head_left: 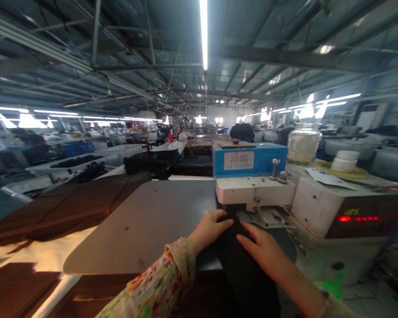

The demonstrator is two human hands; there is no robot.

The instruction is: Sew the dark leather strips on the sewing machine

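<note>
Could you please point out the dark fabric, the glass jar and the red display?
dark fabric (248, 274), head view, middle of the strip.
glass jar (304, 145), head view, its body.
red display (358, 218), head view, lit digits.

You pressed matt black cloth (248, 269) on a smooth grey tabletop (146, 225); the glass jar (303, 143) upper right shone.

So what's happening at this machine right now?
A person is at a sewing machine in a big workshop. Both hands lie flat on a strip of dark cloth that runs under the machine's head: the left hand at its left edge, the right hand on top of it. The cloth rests on a grey table. A glass jar stands on the machine.
</note>
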